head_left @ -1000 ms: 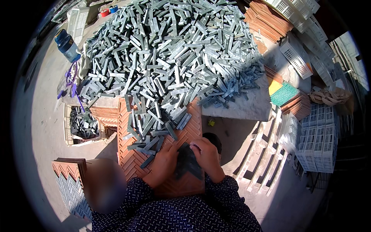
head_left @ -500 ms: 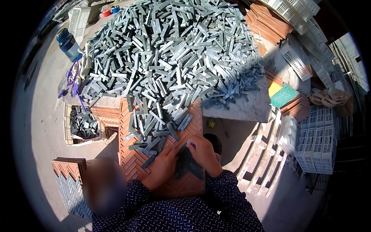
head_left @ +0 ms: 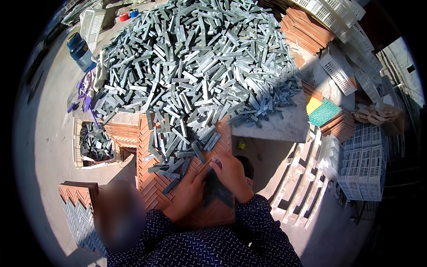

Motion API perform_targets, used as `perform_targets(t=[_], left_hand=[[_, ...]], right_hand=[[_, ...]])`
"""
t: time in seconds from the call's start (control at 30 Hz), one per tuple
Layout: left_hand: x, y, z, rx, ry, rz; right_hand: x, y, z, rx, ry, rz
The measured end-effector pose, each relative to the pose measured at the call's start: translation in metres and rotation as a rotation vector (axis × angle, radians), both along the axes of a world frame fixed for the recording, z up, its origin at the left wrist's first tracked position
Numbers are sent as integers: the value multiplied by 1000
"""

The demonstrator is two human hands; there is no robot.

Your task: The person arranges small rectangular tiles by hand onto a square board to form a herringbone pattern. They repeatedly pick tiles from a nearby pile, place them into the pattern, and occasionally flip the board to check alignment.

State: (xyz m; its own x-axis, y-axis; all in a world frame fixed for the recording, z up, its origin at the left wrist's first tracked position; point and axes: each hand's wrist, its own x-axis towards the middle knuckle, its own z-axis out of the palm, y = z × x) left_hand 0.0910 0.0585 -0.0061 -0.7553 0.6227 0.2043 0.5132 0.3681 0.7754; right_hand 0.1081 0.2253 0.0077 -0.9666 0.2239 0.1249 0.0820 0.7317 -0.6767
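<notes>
An orange-brown tray (head_left: 147, 173) with herringbone slots lies in front of me, its near right part filled with dark strips (head_left: 215, 191). My left hand (head_left: 189, 196) rests on the tray beside those strips, fingers stretched forward. Just to its right, my right hand (head_left: 232, 175) is closed, thumb and fingertips pinched together low over the tray; whatever they hold is hidden. Loose grey stone strips (head_left: 180, 164) lie on the tray beyond my hands. They run back into a large heap of the same grey strips (head_left: 200, 66) on the table.
At the left, a white crate (head_left: 78, 142) holds dark strips beside stacked trays (head_left: 122, 133). A filled herringbone panel (head_left: 82, 218) is lower left. A water jug (head_left: 81, 53) stands far left. To the right are a slatted pallet (head_left: 296, 178) and white crates (head_left: 362, 164).
My right hand has shifted slightly left and nearer to my left hand. The left hand stays in nearly the same place on the tray.
</notes>
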Motion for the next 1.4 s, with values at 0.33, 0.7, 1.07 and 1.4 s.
perform_targets(t=[0.33, 0.7, 1.07, 1.4], left_hand=[[-4, -9, -3, 30, -59, -9], [-6, 5, 2, -109, -21, 44], [-6, 9, 4, -163, -68, 94], [-10, 6, -1, -134, -149, 74]], right_hand=[[-21, -5, -8, -289, 0, -72], [46, 24, 5, -153, -137, -159], [54, 23, 0, -95, -76, -142], [44, 22, -4, -189, -19, -188]])
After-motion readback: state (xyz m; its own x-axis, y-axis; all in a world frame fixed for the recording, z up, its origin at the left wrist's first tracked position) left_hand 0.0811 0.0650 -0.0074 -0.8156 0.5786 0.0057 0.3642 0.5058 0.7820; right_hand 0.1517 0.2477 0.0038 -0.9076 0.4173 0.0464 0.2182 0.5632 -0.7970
